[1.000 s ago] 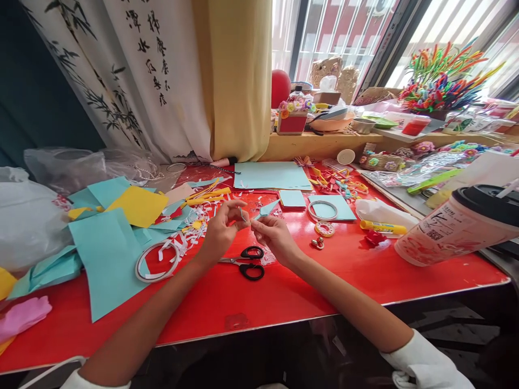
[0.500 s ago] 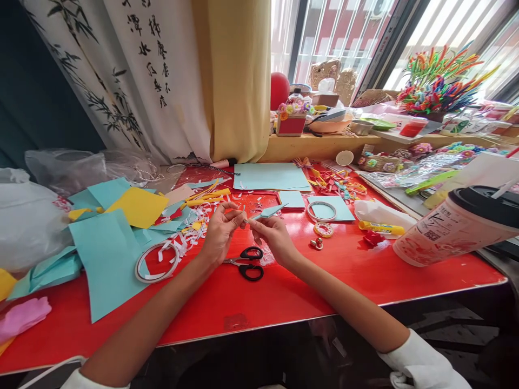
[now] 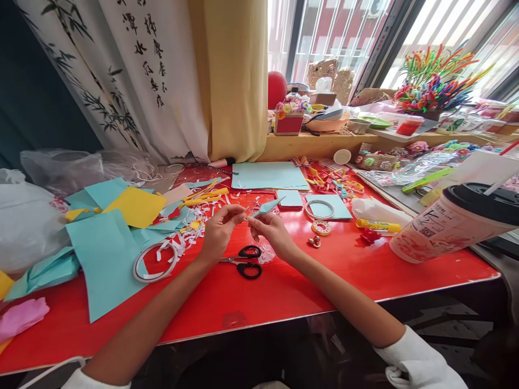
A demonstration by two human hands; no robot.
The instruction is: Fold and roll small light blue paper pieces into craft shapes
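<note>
My right hand [image 3: 272, 233] is closed on a folded light-blue paper piece [image 3: 271, 205], whose narrow point sticks out up and to the right. Close beside it, my left hand [image 3: 221, 229] pinches at the same spot; its fingertips almost meet the right ones, and whatever small bit lies between them is too tiny to make out. Just below both hands, black-handled scissors [image 3: 249, 270] lie on the red table [image 3: 284, 302]. A small stack of light-blue paper squares [image 3: 290, 199] sits beyond my right hand.
At left lie light-blue sheets [image 3: 103, 265], a yellow sheet [image 3: 135, 207], white paper scraps [image 3: 184, 237] and a tape roll [image 3: 155, 262]. To the right are another tape roll [image 3: 319, 209], a yellow glue stick [image 3: 378, 225] and a tilted drink cup [image 3: 438, 227]. Large light-blue sheets [image 3: 270, 175] lie at the back.
My hands stay together at almost the same place, with the fingers shifting slightly around the folded paper. The whole view has moved a little.
</note>
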